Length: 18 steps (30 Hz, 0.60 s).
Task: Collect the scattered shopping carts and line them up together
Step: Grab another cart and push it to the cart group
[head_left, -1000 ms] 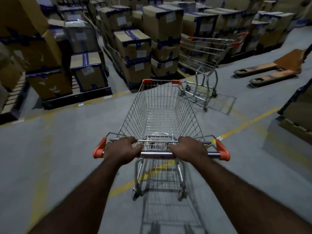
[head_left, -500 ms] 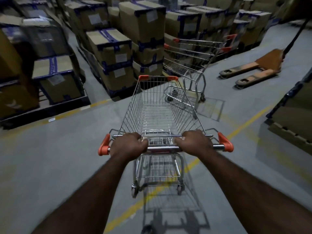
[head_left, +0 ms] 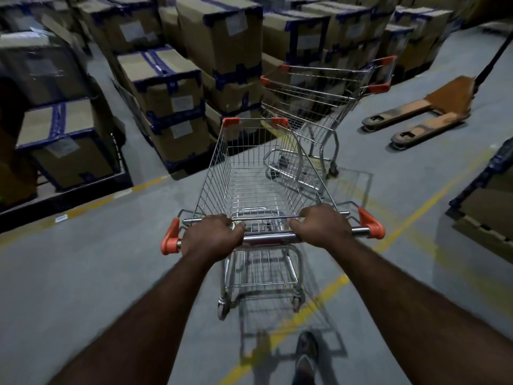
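A wire shopping cart (head_left: 219,168) with orange corner caps stands straight in front of me, its basket empty. My left hand (head_left: 212,236) and my right hand (head_left: 319,225) both grip its chrome handle bar (head_left: 268,237). A second wire cart (head_left: 327,90) stands just beyond, to the right of the first cart's front end, turned sideways with its handle to the right. The front right corner of my cart overlaps the second cart's lower frame in the view; whether they touch I cannot tell.
Stacks of taped cardboard boxes (head_left: 169,90) on pallets fill the left and the back. An orange pallet jack (head_left: 433,115) lies on the grey floor at the right. Another pallet load (head_left: 488,201) stands at the right edge. Yellow floor lines (head_left: 313,301) cross under the cart. My shoe (head_left: 305,354) shows below.
I have pushed the cart forward, closer to the second cart and the box stacks. Both hands have kept their grip on the handle bar.
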Tool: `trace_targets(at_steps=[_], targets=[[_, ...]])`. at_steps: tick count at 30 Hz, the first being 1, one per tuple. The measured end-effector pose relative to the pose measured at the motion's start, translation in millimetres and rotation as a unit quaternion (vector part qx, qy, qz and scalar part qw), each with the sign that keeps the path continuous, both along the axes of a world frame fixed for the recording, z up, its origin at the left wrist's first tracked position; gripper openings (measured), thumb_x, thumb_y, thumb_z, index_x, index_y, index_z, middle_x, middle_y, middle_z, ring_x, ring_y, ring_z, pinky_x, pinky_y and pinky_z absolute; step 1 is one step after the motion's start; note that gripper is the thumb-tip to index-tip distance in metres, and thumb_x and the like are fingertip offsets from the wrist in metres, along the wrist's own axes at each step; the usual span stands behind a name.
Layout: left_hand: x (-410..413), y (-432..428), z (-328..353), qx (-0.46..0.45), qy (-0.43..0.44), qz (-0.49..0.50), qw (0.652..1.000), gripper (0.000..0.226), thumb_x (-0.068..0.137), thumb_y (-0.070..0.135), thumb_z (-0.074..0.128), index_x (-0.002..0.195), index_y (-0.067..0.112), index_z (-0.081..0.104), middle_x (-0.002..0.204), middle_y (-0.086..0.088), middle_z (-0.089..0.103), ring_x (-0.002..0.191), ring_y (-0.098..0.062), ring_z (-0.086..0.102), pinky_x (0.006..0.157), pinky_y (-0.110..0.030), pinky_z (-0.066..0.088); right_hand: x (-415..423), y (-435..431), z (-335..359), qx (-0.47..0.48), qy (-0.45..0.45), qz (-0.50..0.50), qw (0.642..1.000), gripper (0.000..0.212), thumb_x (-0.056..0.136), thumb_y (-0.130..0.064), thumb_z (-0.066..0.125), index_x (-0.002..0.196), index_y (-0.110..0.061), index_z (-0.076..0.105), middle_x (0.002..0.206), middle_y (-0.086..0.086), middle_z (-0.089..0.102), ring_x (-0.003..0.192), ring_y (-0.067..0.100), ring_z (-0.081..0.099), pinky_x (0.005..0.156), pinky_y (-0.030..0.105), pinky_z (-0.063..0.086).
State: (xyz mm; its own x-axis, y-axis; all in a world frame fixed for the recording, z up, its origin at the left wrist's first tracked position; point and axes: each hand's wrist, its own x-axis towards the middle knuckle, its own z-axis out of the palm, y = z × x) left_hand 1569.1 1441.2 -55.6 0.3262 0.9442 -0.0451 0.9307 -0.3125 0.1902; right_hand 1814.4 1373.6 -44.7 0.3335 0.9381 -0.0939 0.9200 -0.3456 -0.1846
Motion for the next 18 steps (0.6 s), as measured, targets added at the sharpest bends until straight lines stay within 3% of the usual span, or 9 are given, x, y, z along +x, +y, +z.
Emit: trace_targets(at_steps=[3, 8, 11, 13, 18], targets=[[32.8, 34.0, 0.9, 0.004, -0.004, 0.013, 1.0, 0.057, 0.09, 0.068, 0.034, 0.113, 0.027, 0.067, 0.115, 0.0, 0.067, 0.101, -0.023, 0.062, 0.07, -0.033, 0.04, 34.2, 41.4, -0.3, 0.0, 0.007, 0.02, 1.0, 0.064, 0.077, -0.07, 0.041, 0.096, -0.018, 0.074, 0.097, 0.011, 0.069, 0.097, 0.032, 0.064, 0.074, 0.035, 0.047], [88.8, 89.9, -1.9, 0.002, -0.02, 0.042, 0.999, 0.056, 0.085, 0.073, 0.031, 0.093, 0.028, 0.065, 0.095, 0.005, 0.066, 0.084, -0.017, 0.06, 0.07, -0.031, 0.048, 92.8, 107.4, 1.8, 0.008, 0.002, 0.042, 0.999, 0.068, 0.08, -0.069, 0.037, 0.103, -0.016, 0.074, 0.104, 0.014, 0.067, 0.1, 0.033, 0.065, 0.078, 0.037, 0.05], [118.4, 119.2, -5.9, 0.005, -0.03, 0.058, 0.998, 0.065, 0.084, 0.075, 0.031, 0.111, 0.029, 0.068, 0.111, 0.003, 0.068, 0.099, -0.021, 0.064, 0.078, -0.035, 0.052, 125.1, 142.0, -0.3, 0.008, 0.01, 0.065, 0.998, 0.062, 0.081, -0.068, 0.038, 0.09, -0.017, 0.072, 0.091, 0.006, 0.066, 0.089, 0.027, 0.066, 0.073, 0.033, 0.052], [137.9, 139.7, -6.6, 0.006, -0.022, 0.066, 0.998, 0.067, 0.085, 0.074, 0.032, 0.121, 0.029, 0.066, 0.122, 0.002, 0.067, 0.106, -0.022, 0.063, 0.078, -0.035, 0.05, 145.5, 166.9, -0.7, 0.002, 0.004, 0.065, 0.998, 0.062, 0.082, -0.07, 0.04, 0.094, -0.018, 0.072, 0.094, 0.007, 0.066, 0.089, 0.026, 0.064, 0.07, 0.033, 0.049], [178.9, 190.2, -9.1, 0.004, -0.025, 0.086, 0.996, 0.066, 0.084, 0.073, 0.031, 0.115, 0.028, 0.067, 0.115, 0.001, 0.068, 0.098, -0.022, 0.064, 0.075, -0.034, 0.05, 188.2, 227.3, -1.6, 0.015, 0.0, 0.085, 0.996, 0.059, 0.085, -0.068, 0.044, 0.097, -0.019, 0.074, 0.097, 0.005, 0.068, 0.084, 0.023, 0.058, 0.068, 0.033, 0.043]])
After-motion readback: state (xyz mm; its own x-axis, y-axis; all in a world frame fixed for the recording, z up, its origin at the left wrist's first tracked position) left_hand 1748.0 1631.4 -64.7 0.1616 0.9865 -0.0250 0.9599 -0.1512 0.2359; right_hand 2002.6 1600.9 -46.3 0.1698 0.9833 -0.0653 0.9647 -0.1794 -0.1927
